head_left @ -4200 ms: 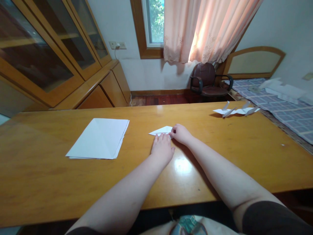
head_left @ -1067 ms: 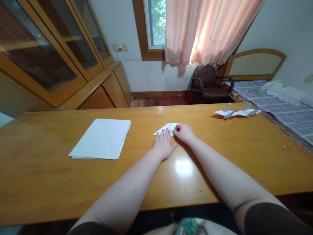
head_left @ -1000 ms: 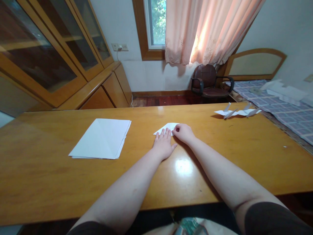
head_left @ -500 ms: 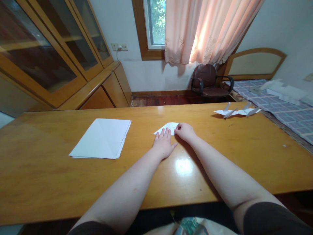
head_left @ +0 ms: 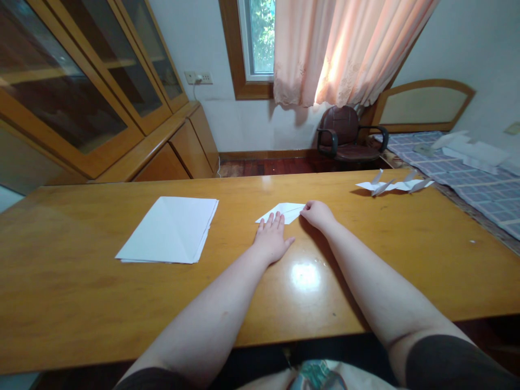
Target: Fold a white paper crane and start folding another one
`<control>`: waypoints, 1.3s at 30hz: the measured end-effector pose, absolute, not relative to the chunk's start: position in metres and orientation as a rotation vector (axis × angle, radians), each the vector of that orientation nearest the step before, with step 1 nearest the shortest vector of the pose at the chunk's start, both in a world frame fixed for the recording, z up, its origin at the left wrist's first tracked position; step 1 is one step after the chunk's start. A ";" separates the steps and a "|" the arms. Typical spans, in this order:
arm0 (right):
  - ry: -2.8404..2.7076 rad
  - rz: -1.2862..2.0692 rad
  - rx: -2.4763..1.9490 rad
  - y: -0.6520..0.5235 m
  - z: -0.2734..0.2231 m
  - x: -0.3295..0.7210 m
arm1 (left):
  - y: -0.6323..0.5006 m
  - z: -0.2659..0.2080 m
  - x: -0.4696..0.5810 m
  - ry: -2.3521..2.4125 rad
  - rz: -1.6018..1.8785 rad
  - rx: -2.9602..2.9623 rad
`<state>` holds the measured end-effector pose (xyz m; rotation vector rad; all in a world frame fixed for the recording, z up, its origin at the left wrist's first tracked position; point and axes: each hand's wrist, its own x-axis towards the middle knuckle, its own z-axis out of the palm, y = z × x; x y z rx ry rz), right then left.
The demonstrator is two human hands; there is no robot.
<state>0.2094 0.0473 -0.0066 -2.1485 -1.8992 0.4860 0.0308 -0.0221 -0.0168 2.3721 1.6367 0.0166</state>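
A small folded piece of white paper (head_left: pixel 290 212) lies flat on the wooden table (head_left: pixel 252 303), pointed at its left end, with a crease line toward the right. My left hand (head_left: pixel 271 238) rests with its fingers spread, fingertips on the paper's near edge. At the paper's right tip, my right hand (head_left: pixel 319 215) is closed in a pinch on the corner. The fingertips of that hand partly hide the tip.
A stack of white paper sheets (head_left: pixel 168 230) lies on the left of the table. Several folded white paper figures (head_left: pixel 392 186) stand near the far right edge. Beyond the table are a brown office chair (head_left: pixel 341 135), a bed (head_left: pixel 459 173) and a glass-doored cabinet (head_left: pixel 117 103).
My right hand has slid a little to the right along the folded paper to its tip, uncovering more of it. My left hand has stayed in place.
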 end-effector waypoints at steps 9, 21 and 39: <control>-2.529 0.361 -1.204 0.036 -0.015 0.198 | -0.004 -0.006 0.007 1.562 0.292 2.371; -2.631 0.371 -1.329 0.021 -0.028 0.172 | 0.000 -0.003 0.012 1.821 0.495 2.325; -2.642 0.348 -1.361 0.020 -0.028 0.170 | 0.004 -0.008 0.007 2.056 0.518 2.105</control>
